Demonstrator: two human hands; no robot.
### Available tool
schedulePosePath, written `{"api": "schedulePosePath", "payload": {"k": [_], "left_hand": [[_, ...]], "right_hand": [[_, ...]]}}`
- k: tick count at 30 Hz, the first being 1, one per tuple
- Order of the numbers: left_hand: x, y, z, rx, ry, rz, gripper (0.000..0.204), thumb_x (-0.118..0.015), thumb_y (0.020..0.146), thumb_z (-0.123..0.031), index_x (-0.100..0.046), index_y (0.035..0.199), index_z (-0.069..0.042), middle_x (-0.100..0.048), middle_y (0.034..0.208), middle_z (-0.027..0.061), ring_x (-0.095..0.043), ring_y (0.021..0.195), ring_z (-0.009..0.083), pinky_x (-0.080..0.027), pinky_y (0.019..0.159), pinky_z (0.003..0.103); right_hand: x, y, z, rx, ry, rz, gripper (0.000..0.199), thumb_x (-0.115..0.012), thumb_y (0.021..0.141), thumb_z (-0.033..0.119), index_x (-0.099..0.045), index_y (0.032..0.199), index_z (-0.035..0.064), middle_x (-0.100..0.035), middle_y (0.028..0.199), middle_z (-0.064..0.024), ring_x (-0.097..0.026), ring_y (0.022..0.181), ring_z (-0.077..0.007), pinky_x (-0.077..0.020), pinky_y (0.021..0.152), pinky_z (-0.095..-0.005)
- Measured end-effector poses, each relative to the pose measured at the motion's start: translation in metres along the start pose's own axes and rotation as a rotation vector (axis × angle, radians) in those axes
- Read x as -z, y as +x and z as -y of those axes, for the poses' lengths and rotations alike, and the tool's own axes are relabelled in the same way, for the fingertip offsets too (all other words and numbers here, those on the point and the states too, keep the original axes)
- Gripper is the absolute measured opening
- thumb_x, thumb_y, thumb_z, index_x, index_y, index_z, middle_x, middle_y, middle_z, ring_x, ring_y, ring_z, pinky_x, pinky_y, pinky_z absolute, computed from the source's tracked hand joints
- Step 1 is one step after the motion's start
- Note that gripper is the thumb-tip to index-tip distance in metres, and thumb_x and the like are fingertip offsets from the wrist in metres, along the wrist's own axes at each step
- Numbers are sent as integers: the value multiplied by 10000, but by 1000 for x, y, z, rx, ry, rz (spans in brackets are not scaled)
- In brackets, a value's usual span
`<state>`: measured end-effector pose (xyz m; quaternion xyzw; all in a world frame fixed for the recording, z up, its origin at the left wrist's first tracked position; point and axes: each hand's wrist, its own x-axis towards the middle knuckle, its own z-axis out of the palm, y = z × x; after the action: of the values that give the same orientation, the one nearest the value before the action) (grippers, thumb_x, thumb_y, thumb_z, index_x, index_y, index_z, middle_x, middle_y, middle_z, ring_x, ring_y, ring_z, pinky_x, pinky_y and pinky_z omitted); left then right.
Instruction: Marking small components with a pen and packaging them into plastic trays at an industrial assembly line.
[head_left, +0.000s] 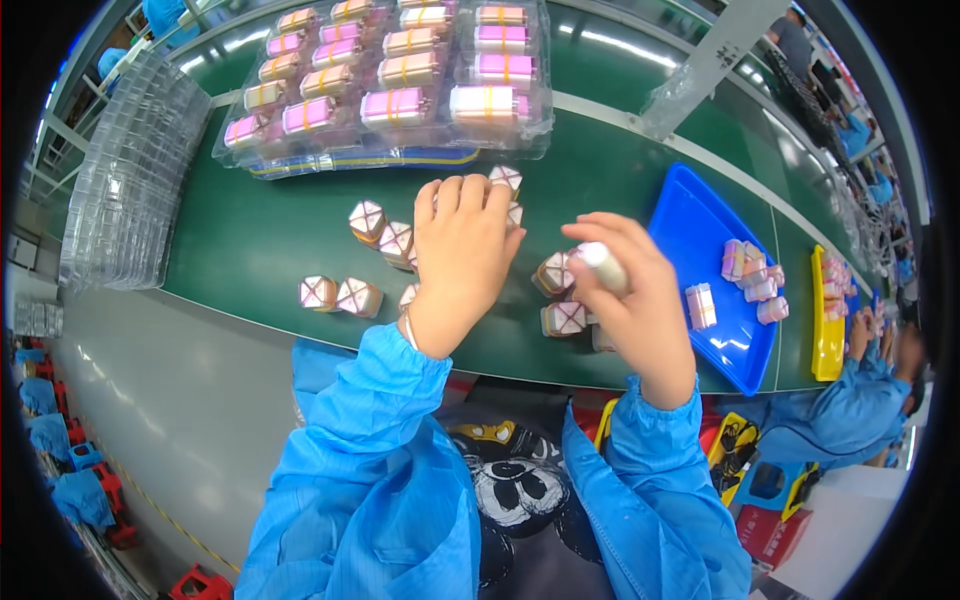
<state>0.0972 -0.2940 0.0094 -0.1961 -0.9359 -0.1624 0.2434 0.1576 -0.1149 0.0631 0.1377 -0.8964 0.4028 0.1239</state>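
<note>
My left hand reaches over a group of battery packs standing on end, its fingers curled over them. A pack shows between its index finger and thumb; the palm hides others below. Other packs stand to its left, their white ends marked with dark red crosses. My right hand is closed round a white cylinder with a rounded end, perhaps a marker or small bottle. It is held above more crossed packs, apart from the left hand. Two packs stand near the table's front edge.
Clear plastic trays of pink and orange packs stand at the back. Stacked empty clear trays rise at the left. A blue tray with several packs lies right, beside a yellow tray. A co-worker's blue sleeve shows at far right.
</note>
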Motion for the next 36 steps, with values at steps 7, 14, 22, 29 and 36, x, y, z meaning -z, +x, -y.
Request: {"api": "schedulePosePath", "payload": {"k": [7,14,22,29,36], "left_hand": [[7,-17,-7,-116,-40,22,379,-786,727,-223,-622,1051,-115,-612,1107,16,-550,1095,221,-357,993,423],[64,-43,-16,-141,-250,101,454,-771,723,-83,-575,1132,-90,-625,1104,72,-580,1066,252,-395,968,432],[17,-93,-10,217,-983,235,520,-742,802,-44,-510,1265,4,-632,1135,146,-629,1092,279,-485,960,374],[13,-104,-5,251,-976,277,468,-733,837,-97,-511,1244,-33,-635,1156,179,-639,1043,370,-506,911,429],[16,-114,-5,242,-852,256,441,-734,840,-121,-516,1214,-38,-631,1139,192,-626,1027,394,-519,850,434]], "right_hand": [[23,-6,27,-10,213,-257,164,-669,854,5,-698,1015,0,-673,993,-118,-635,883,-169,-495,763,-285],[12,-17,26,-3,606,-285,169,-583,948,92,-650,1041,-32,-641,893,-92,-555,707,-93,-419,611,-214],[-41,-8,18,66,1170,-85,316,-536,1013,294,-567,1117,-3,-558,733,-40,-386,500,-30,-289,455,-193],[-66,-6,15,-40,1185,89,239,-584,999,218,-581,1099,1,-559,790,-7,-458,599,-24,-355,507,-190],[-72,-8,18,9,1067,129,209,-601,986,189,-600,1053,-8,-615,930,-39,-567,795,-68,-467,684,-229]]}}
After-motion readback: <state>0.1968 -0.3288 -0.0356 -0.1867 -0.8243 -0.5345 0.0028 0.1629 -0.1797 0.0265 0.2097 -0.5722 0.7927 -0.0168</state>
